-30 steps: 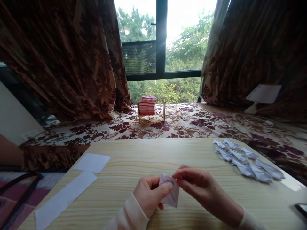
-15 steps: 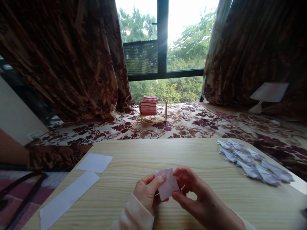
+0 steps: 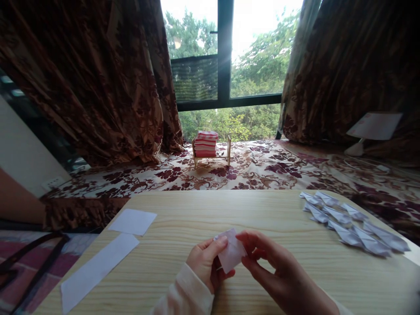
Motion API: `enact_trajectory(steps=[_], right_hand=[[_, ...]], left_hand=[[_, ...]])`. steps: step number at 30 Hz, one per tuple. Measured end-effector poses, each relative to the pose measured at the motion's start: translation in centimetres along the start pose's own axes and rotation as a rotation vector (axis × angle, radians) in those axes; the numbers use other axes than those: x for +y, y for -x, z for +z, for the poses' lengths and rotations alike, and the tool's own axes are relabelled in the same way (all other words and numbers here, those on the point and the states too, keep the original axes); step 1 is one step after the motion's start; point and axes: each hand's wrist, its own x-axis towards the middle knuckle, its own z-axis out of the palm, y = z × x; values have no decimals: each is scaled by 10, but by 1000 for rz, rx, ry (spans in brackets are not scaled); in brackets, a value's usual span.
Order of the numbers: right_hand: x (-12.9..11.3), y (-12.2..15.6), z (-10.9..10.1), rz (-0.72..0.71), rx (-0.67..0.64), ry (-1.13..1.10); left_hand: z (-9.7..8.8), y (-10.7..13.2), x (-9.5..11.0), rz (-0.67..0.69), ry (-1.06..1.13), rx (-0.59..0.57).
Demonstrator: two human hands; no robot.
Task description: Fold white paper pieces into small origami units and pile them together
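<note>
A small white folded paper (image 3: 232,253) with crease lines is held up over the front middle of the table. My left hand (image 3: 206,261) grips its left side, thumb on top and fingers underneath. At its right edge, my right hand (image 3: 278,267) has the curled index finger by the upper corner and the thumb by the lower one. The other fingertips of that hand are partly hidden behind the index finger. To the left lie a flat white paper strip (image 3: 100,270) and a shorter white paper piece (image 3: 134,222). Several folded paper pieces (image 3: 348,221) lie grouped at the right.
The pale wooden table (image 3: 183,210) meets a ledge covered with floral cloth (image 3: 256,170). On the ledge stand a small wooden rack (image 3: 229,151) with folded red-and-white cloths (image 3: 205,144) and, farther right, a lamp (image 3: 374,127). Patterned curtains (image 3: 124,87) flank the window.
The whole view has shifted slightly, so things sit a little farther right. The folded paper stays between both hands, with its right edge tilted a little; my right fingers have moved slightly.
</note>
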Motion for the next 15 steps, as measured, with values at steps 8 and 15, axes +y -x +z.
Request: enact_trajectory(steps=[8, 15], right_hand=[[2, -1, 0, -109, 5, 144], [1, -4, -5, -163, -62, 136]], left_hand=[[3, 1, 0, 66, -17, 11], [9, 8, -1, 126, -33, 14]])
